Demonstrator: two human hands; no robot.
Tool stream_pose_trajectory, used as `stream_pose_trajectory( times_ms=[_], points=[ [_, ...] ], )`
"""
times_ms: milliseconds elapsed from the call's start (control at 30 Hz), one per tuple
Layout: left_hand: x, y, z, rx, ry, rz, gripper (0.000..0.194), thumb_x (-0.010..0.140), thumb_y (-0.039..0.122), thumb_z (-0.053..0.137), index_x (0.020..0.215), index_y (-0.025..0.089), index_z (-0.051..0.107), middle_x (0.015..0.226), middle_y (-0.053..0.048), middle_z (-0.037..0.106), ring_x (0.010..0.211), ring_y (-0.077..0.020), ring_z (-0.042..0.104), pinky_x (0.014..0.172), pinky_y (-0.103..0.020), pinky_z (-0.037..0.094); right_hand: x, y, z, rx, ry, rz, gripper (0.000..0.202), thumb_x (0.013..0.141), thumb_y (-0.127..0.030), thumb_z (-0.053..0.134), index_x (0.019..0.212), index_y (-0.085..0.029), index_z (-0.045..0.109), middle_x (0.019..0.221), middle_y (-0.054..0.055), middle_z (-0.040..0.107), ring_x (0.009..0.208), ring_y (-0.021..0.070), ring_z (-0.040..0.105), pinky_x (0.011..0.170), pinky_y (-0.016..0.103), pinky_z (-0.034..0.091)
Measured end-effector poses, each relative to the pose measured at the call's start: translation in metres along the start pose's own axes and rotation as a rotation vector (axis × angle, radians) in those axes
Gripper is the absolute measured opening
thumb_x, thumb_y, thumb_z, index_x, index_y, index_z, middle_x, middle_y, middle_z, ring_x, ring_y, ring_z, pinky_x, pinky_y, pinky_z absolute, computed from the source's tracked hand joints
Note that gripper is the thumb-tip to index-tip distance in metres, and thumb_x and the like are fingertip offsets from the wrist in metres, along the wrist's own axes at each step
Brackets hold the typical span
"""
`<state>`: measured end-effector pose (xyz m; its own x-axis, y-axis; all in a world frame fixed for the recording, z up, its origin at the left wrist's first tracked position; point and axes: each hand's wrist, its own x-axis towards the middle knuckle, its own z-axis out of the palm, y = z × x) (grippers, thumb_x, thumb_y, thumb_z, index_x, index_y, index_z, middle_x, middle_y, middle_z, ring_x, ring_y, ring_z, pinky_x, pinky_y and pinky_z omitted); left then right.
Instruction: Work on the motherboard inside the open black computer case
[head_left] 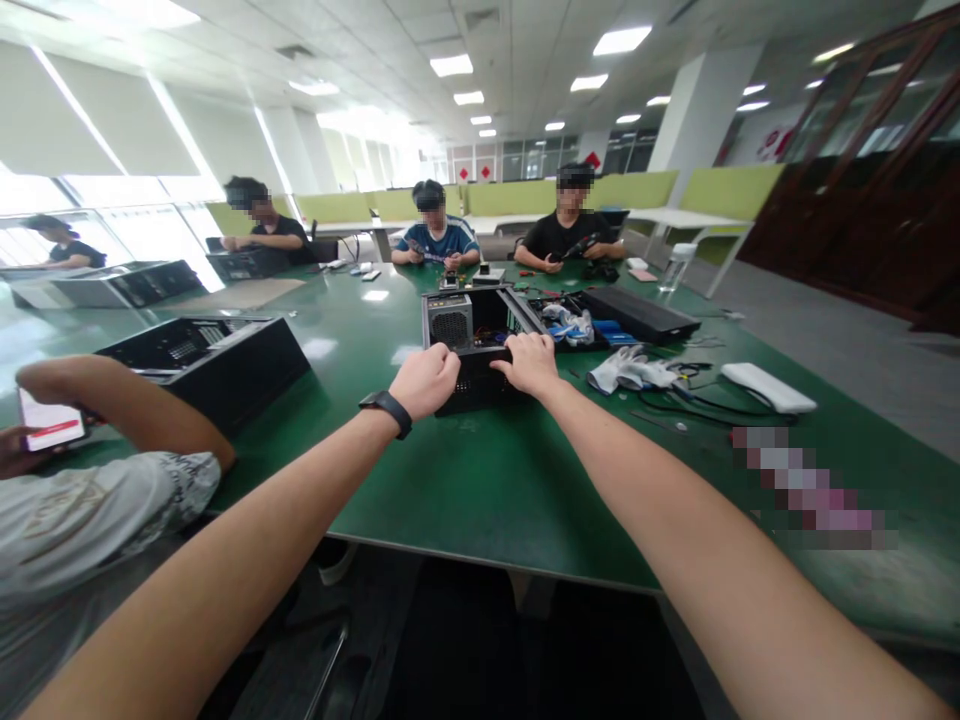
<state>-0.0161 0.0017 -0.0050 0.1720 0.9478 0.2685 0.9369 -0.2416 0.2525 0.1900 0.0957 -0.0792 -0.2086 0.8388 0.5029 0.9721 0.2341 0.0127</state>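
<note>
A black computer case [480, 392] lies on the green table in front of me, its upper side uncovered. Inside its left part sits a grey power supply [450, 325] with a round fan grille. My left hand [429, 380], with a black watch on the wrist, is closed on the case's near left edge. Farther right on the same edge, my right hand [531, 362] grips the rim, thumb on the near face and fingers over the top. The palms hide part of that edge. Some wires show dimly inside the case.
White-and-grey gloves [634, 370], black cables [705, 405] and a white pouch [769, 388] lie to the right. Behind them is a flat black panel [637, 312]. Another open case [232, 370] stands left, beside a person holding a phone [52, 422]. Several people sit across the green table [465, 500].
</note>
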Motion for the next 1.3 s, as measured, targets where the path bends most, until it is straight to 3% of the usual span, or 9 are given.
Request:
stream_pose_trajectory(
  times_ms=[200, 367, 533, 700, 900, 1133, 1300],
  points=[
    [-0.002, -0.001, -0.009, -0.085, 0.018, -0.011, 0.025, 0.097, 0.032, 0.032, 0.095, 0.021, 0.054, 0.098, -0.010, 0.071, 0.091, -0.0221, 0.064, 0.077, -0.033, 0.046, -0.021, -0.011, -0.011, 0.025, 0.006, -0.023, 0.043, 0.093, -0.052, 0.057, 0.119, -0.018, 0.061, 0.122, 0.008, 0.061, 0.112, 0.0218, 0.058, 0.099, 0.047, 0.046],
    [-0.003, 0.009, -0.019, -0.134, -0.004, -0.002, 0.019, 0.094, 0.031, 0.037, 0.099, 0.020, 0.052, 0.109, -0.012, 0.067, 0.098, -0.0214, 0.062, 0.087, -0.034, 0.048, -0.074, -0.030, -0.034, 0.077, 0.055, -0.032, 0.040, 0.092, -0.055, 0.055, 0.103, -0.017, 0.063, 0.103, 0.011, 0.064, 0.103, 0.0247, 0.052, 0.096, 0.045, 0.033],
    [-0.006, 0.019, -0.013, -0.026, -0.184, 0.070, 0.032, 0.091, 0.030, 0.044, 0.116, 0.012, 0.051, 0.122, -0.019, 0.061, 0.112, -0.0248, 0.061, 0.094, -0.033, 0.048, -0.146, -0.046, -0.072, 0.127, 0.094, -0.037, 0.033, 0.094, -0.051, 0.054, 0.097, -0.019, 0.062, 0.096, 0.008, 0.063, 0.097, 0.0244, 0.048, 0.092, 0.043, 0.024],
    [-0.011, 0.031, 0.003, 0.234, -0.423, 0.215, 0.044, 0.090, 0.033, 0.050, 0.128, 0.011, 0.053, 0.128, -0.022, 0.058, 0.104, -0.0267, 0.067, 0.091, -0.036, 0.051, -0.213, -0.058, -0.112, 0.183, 0.113, -0.037, 0.027, 0.092, -0.046, 0.060, 0.095, -0.020, 0.063, 0.089, 0.005, 0.063, 0.092, 0.0220, 0.049, 0.092, 0.041, 0.024],
    [-0.022, 0.054, 0.018, 0.489, -0.610, 0.442, 0.035, 0.086, 0.032, 0.061, 0.112, 0.011, 0.071, 0.114, -0.020, 0.070, 0.108, -0.0301, 0.067, 0.091, -0.034, 0.052, -0.272, -0.065, -0.144, 0.320, 0.143, -0.024, 0.019, 0.091, -0.041, 0.064, 0.093, -0.022, 0.062, 0.082, 0.001, 0.062, 0.085, 0.0197, 0.052, 0.090, 0.041, 0.027],
    [-0.030, 0.057, 0.050, 0.507, -0.748, 0.426, 0.034, 0.066, 0.031, 0.081, 0.096, 0.017, 0.078, 0.105, -0.015, 0.077, 0.101, -0.0297, 0.071, 0.082, -0.030, 0.055, -0.304, -0.068, -0.158, 0.346, 0.184, -0.023, 0.020, 0.093, -0.043, 0.060, 0.092, -0.023, 0.061, 0.078, 0.000, 0.062, 0.081, 0.0198, 0.053, 0.088, 0.042, 0.030],
    [-0.029, 0.055, 0.057, 0.532, -0.802, 0.389, 0.042, 0.054, 0.030, 0.089, 0.093, 0.018, 0.080, 0.103, -0.014, 0.078, 0.101, -0.0310, 0.071, 0.084, -0.030, 0.055, -0.305, -0.067, -0.158, 0.333, 0.180, -0.021, 0.019, 0.092, -0.043, 0.062, 0.093, -0.024, 0.061, 0.078, 0.000, 0.062, 0.081, 0.0201, 0.053, 0.088, 0.042, 0.031]
  ],
)
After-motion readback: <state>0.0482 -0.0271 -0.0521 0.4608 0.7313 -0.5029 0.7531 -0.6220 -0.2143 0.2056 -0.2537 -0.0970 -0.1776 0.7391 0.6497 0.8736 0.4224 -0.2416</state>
